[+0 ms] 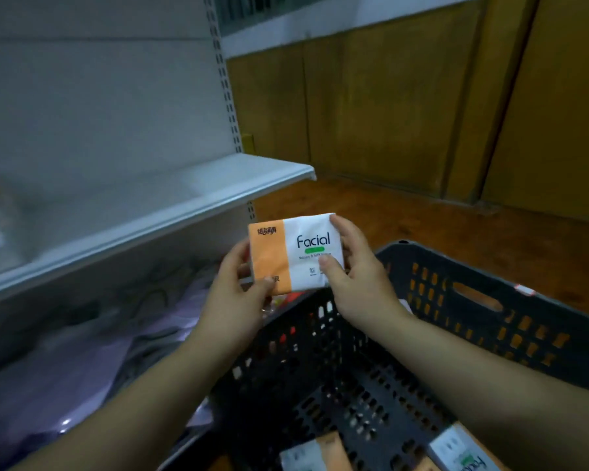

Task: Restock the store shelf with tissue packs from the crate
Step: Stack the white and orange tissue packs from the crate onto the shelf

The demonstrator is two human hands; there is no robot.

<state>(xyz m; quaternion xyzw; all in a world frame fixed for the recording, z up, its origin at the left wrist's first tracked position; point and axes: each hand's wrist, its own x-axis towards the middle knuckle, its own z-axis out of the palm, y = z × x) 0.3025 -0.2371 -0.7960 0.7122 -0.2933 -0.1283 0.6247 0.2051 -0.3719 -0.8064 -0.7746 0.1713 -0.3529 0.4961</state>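
An orange and white tissue pack (295, 254) marked "Facial" is held up above the crate, its printed face toward me. My left hand (233, 297) grips its orange left end, thumb on the front. My right hand (357, 277) grips the white right end, thumb on the front and fingers round the edge. Below stands a black perforated crate (490, 321). More tissue packs (323, 453) lie on its bottom at the lower edge of view. The white shelf board (170, 202) runs to the left, just above and left of the held pack.
A white slotted upright (227, 83) carries the shelf against a pale back panel. Purple and grey plastic-wrapped goods (92, 362) fill the space under the shelf. Wooden wall panels (405, 107) and a brown floor (456, 232) lie behind the crate.
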